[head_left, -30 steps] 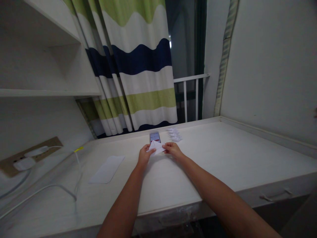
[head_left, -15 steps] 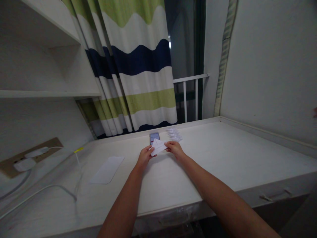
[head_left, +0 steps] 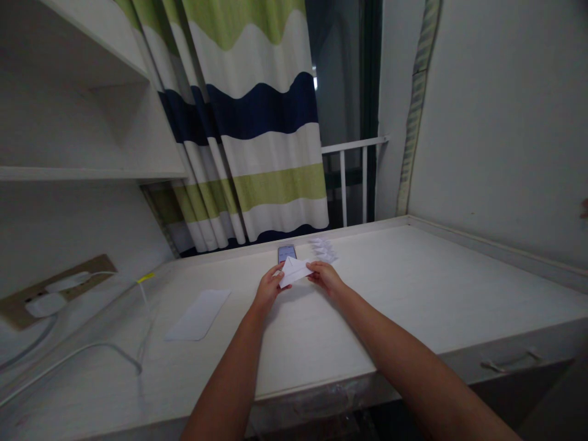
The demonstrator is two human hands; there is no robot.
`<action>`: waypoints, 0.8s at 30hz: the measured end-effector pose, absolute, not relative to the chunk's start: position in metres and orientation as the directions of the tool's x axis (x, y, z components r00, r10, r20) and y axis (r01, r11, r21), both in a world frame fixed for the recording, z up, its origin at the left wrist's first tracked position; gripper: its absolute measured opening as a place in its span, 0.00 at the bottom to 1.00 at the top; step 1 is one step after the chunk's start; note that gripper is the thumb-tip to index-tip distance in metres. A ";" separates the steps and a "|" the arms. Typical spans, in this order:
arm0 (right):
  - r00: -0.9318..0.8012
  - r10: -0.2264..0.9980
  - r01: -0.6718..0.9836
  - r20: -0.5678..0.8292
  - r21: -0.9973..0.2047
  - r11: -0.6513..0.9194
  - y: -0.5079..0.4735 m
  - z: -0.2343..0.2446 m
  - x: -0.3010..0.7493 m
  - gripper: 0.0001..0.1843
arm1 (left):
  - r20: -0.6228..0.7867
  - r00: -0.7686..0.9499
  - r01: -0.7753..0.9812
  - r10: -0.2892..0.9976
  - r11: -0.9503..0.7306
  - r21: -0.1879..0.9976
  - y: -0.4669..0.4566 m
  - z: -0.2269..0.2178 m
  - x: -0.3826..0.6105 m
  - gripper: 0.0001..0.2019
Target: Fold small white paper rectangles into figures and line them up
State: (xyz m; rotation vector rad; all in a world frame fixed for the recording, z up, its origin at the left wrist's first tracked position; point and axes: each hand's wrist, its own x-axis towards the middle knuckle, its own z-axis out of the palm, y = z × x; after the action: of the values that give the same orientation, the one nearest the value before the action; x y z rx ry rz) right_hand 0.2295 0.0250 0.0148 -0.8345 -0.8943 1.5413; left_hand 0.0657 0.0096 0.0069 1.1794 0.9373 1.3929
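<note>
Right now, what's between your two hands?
A folded white paper, pinched by the left hand and right hand, shows there in the head view.

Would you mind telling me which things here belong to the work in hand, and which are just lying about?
In use: left hand, right hand, folded paper, small folded pieces.
Lying about: phone, white sheet, cable.
</note>
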 end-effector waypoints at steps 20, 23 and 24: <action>-0.122 0.990 -0.330 0.072 -0.943 0.028 0.026 0.013 0.231 0.12 | 0.231 -0.048 -0.083 0.972 -0.234 0.969 0.008 0.010 0.060 0.12; -0.141 0.981 -0.298 0.132 -0.951 0.086 0.026 0.014 0.232 0.12 | 0.216 -0.079 -0.096 0.973 -0.223 0.970 0.009 0.009 0.059 0.10; -0.150 0.977 -0.294 0.150 -0.950 0.101 0.026 0.014 0.232 0.10 | 0.209 -0.086 -0.101 0.974 -0.217 0.971 0.010 0.009 0.059 0.10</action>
State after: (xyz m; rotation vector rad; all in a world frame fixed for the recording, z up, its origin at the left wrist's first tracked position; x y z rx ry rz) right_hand 0.2323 0.0258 0.0144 -0.8161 -1.1694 1.3588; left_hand 0.0587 0.0096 0.0091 1.2443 1.0709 1.4726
